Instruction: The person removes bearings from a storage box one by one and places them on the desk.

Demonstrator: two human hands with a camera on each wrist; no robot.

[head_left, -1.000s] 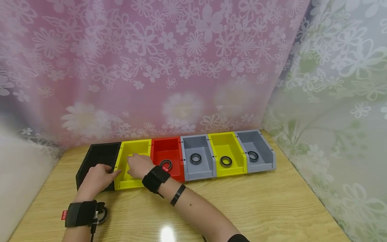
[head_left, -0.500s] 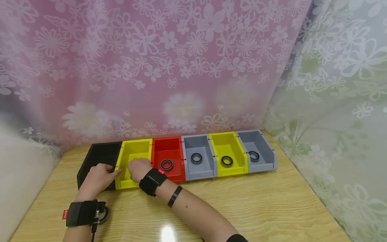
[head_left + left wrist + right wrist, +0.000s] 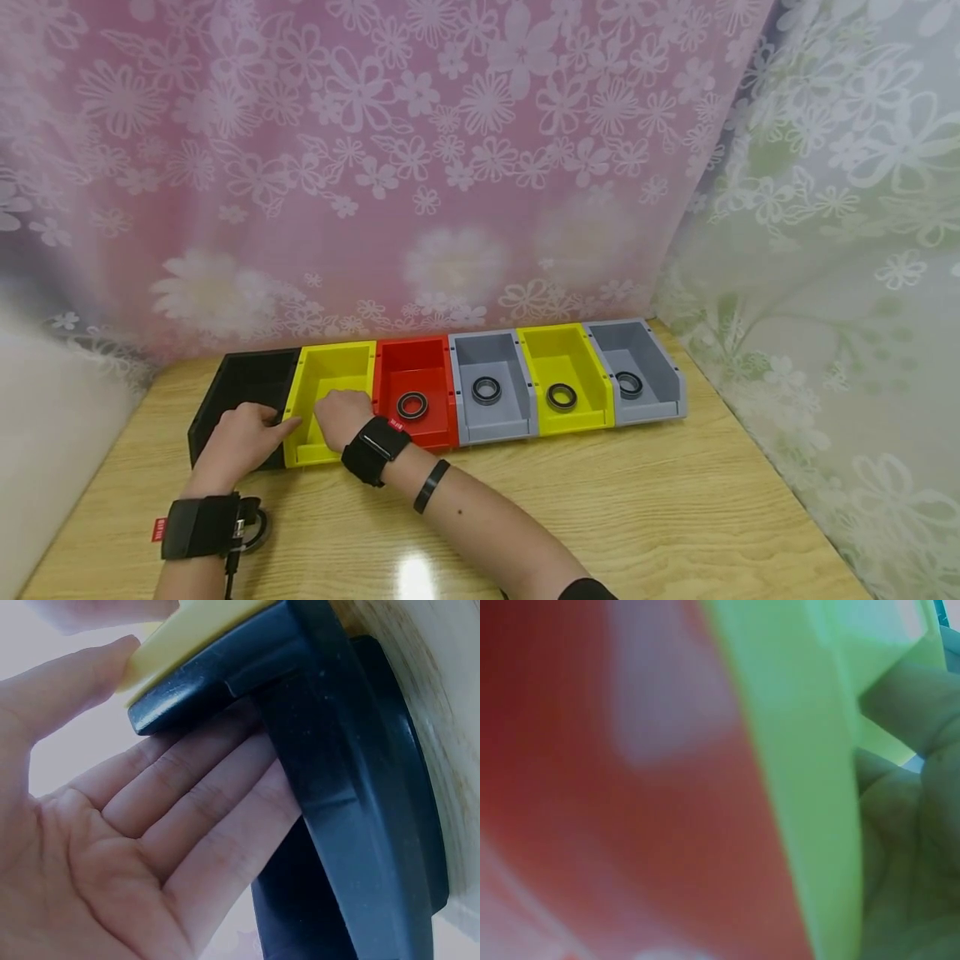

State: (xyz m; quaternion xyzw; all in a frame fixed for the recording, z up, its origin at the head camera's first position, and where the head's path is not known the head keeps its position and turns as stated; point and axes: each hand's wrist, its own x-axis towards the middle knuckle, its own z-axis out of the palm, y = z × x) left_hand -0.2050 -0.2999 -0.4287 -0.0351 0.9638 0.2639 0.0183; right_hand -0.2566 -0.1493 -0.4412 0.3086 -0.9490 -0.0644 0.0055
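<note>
My left hand is at the front of the black bin, at the left end of a row. In the left wrist view its thumb lies on the yellow edge while the fingers reach inside the black wall, pinching the adjoining walls between them. My right hand reaches down into the left yellow bin. Its fingertips are hidden in the head view. Beside the yellow wall in the right wrist view, the hand shows only partly; whether it holds anything is hidden.
Bearings lie singly in the red bin, left grey bin, right yellow bin and right grey bin. Another ring-shaped bearing lies on the wooden table, partly behind the left wrist strap. A floral curtain hangs behind.
My right hand and wrist have shifted slightly left and down, uncovering the bearing in the red bin. The left hand keeps its place on the bin walls.
</note>
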